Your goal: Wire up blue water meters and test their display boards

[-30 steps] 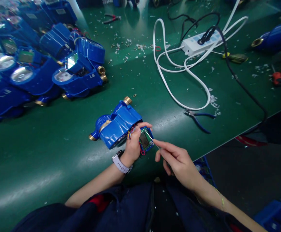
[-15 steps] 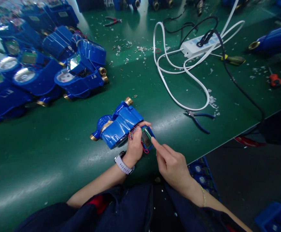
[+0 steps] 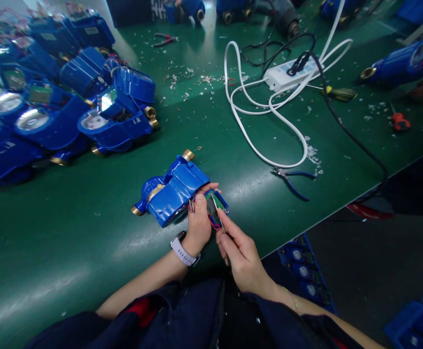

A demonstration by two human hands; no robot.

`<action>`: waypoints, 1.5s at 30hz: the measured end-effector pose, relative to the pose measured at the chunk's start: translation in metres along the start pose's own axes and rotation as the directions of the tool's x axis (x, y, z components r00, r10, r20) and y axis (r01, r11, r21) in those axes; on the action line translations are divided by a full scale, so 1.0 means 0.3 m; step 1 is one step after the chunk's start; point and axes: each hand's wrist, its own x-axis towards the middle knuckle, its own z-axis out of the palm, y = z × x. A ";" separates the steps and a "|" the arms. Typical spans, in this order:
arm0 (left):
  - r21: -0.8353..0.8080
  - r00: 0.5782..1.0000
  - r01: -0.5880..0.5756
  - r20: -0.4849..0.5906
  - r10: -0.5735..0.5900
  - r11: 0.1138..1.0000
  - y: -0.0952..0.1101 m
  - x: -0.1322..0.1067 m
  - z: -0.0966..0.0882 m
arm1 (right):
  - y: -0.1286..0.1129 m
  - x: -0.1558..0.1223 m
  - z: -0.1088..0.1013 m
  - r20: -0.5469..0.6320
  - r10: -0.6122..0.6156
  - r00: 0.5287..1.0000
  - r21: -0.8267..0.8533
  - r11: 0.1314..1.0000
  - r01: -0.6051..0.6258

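Note:
A blue water meter (image 3: 177, 191) with brass ends lies tilted on the green bench. My left hand (image 3: 199, 223), a watch at its wrist, is closed around a small blue display housing (image 3: 223, 199) beside the meter. Inside the housing show a green circuit board and a dark screen; coloured wires run close to the thumb. My right hand (image 3: 242, 249) pinches a thin metal-shafted tool (image 3: 223, 226), its shaft lying along the screen's edge. The fingers hide most of its handle, so its exact kind is unclear.
Several blue meters (image 3: 54, 116) crowd the left. Cutting pliers (image 3: 293, 180) lie on the right, near a looped white cable and power strip (image 3: 291, 72). Screwdrivers (image 3: 400, 122) and another meter (image 3: 400, 63) are farther right. The bench edge (image 3: 305, 228) slants across the lower right.
My right hand has shifted from pointing at the housing's right side to its lower edge, and the tool's shaft now shows plainly. The housing is turned slightly. The whole view has shifted a little.

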 end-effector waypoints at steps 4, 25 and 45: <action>0.033 0.999 0.009 0.031 -0.010 0.999 0.004 0.003 -0.012 | -0.010 -0.001 -0.051 0.121 0.106 0.987 0.144 0.982 -0.123; 0.034 0.975 0.042 0.215 -0.049 0.999 0.031 0.017 -0.042 | -0.296 0.138 -0.319 0.533 -0.102 0.840 -0.747 0.410 0.523; 0.123 0.967 0.047 0.244 -0.076 0.991 0.055 0.024 -0.047 | -0.335 0.250 -0.342 0.547 0.215 0.809 -0.540 0.829 0.145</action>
